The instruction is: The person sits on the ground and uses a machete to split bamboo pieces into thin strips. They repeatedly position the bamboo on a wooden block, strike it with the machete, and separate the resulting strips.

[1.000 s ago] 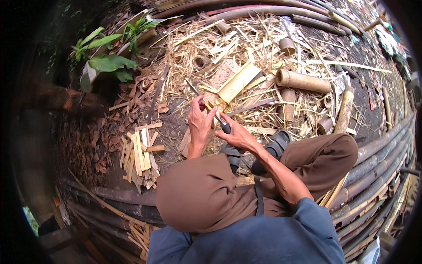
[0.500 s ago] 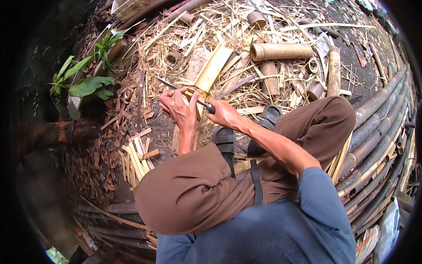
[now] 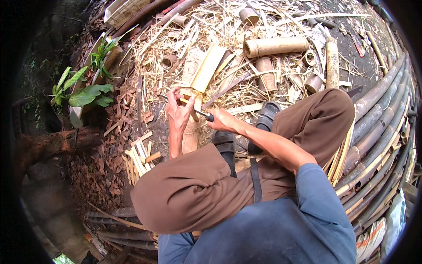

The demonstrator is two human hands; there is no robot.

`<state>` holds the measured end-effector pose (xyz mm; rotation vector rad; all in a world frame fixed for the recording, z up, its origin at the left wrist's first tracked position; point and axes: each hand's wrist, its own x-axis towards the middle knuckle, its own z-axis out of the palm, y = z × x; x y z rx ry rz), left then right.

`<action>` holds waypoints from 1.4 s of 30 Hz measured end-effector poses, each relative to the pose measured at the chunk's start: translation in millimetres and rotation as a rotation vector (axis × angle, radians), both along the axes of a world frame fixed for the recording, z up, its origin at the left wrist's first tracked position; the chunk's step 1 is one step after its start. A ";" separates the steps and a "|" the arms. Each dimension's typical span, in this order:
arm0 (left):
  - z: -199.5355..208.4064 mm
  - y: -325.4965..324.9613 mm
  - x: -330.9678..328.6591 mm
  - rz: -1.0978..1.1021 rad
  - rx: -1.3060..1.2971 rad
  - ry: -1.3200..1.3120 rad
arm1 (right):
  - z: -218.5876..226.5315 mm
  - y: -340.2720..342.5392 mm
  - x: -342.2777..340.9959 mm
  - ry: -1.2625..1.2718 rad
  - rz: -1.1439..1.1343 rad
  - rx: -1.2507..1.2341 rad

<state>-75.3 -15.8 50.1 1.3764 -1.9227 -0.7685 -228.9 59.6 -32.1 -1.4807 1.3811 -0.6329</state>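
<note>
In my right hand is the black handle of a knife, my fingers wrapped round it. The blade runs up and left across to my left hand, passing close by the thumb. My left hand is closed on a small yellowish bamboo piece, partly hidden by the fingers. Just beyond the hands lies a split bamboo slat, pale inner side up. Below the knife, a flat wooden board lies on the ground between my left leg and my sandals.
Cut bamboo tubes lie among shavings ahead. A bundle of short bamboo strips is by my left knee. Long bamboo poles are stacked on the right. Green leafy plants and a pale crate stand at the left.
The knife blade has drawn back toward the right, so less of it sticks out beyond my left hand. My left hand has turned more upright and still grips the bamboo piece.
</note>
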 end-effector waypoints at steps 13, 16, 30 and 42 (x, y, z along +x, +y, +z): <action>-4.8 4.0 -8.5 0.011 -0.021 -0.094 | -24.1 -1.2 2.3 0.217 0.110 -0.059; -0.9 9.8 -10.3 0.026 -0.001 -0.128 | -24.4 1.0 -0.7 0.342 0.134 -0.068; 43.1 -37.9 86.7 0.484 -0.071 0.367 | -25.7 42.2 -26.2 0.429 0.138 -0.142; -36.8 13.7 67.2 0.652 0.005 0.367 | -0.9 74.0 -0.9 0.158 -0.378 -0.270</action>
